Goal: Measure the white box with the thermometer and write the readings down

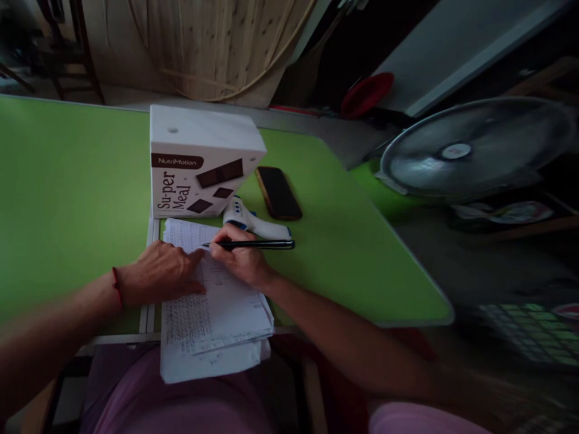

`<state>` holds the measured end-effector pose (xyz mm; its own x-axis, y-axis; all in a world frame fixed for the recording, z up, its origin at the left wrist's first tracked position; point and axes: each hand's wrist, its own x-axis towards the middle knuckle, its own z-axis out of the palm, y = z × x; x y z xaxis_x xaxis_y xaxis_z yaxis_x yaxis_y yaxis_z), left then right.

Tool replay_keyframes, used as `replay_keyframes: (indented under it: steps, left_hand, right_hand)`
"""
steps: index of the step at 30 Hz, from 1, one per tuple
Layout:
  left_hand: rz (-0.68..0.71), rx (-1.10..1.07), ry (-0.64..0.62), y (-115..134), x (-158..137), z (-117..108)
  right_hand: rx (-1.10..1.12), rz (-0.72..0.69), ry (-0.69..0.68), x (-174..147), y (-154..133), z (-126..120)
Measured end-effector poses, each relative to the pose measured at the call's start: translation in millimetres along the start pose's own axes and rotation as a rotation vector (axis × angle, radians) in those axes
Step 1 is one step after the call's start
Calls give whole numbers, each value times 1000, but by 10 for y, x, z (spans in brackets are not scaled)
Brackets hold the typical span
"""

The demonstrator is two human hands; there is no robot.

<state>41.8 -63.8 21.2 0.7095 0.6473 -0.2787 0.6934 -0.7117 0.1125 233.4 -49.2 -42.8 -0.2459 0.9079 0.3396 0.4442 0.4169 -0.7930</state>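
A stack of handwritten paper sheets [237, 313] lies at the table's front edge, its lower end hanging over. My left hand [167, 271] rests on the left side of the sheets with fingers extended and the index finger near the pen tip; a red cord circles its wrist. In my right hand [242, 256] is a black pen [271, 244], pinched between thumb and fingers, its tip at the paper. Just behind that hand lies a white and blue infrared thermometer [266, 229]. A white box [208, 129] marked "NutriMotion Su-per Meal" stands beyond the sheets.
A dark phone [278, 193] lies right of the box on the green folding table [67, 181]. A metal seam crosses the table left of the papers. To the right stands a round fan [474, 150]. A wooden round panel [221, 42] leans at the back.
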Motion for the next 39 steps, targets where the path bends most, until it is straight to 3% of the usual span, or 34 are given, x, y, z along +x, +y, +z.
replay_keyframes:
  steps: [12,25,39]
  left_hand:
    - [1,-32,10,-6,-1,-19]
    - [-31,-19,-86,17,1,-55]
    - [-20,-41,-56,-1,2,-33]
  right_hand:
    - [-20,11,15,-12,27,4]
    - [-17,-22,79,-15,44,13]
    - [-29,-26,32,-1,20,0]
